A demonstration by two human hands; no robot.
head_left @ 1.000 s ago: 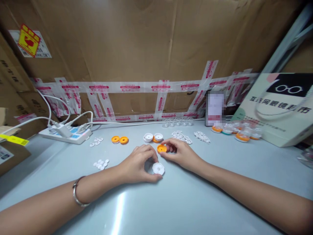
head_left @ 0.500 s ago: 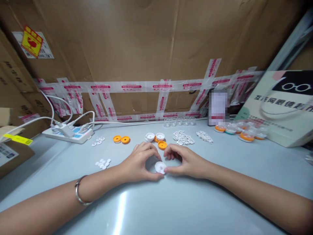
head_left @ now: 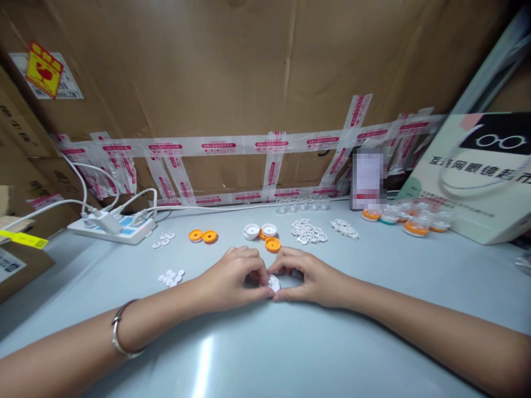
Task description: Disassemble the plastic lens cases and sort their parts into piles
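A small white round cap lies on the pale grey table, pinched from both sides. My left hand curls round its left side, thumb and fingertips closed on it. From the right, my right hand meets it with fingers closed on the same cap. Most of the cap is hidden by the fingers. Just beyond my hands lies an orange cap, apart from both.
Farther back are two white caps, two orange caps, heaps of small white discs, more discs at left, and assembled orange and teal pieces. A power strip with cables sits far left; a printed box right; cardboard wall behind.
My right hand let go of the orange cap, left it on the table, and came down to join my left hand on the white cap. Both hands have closed tighter round it.
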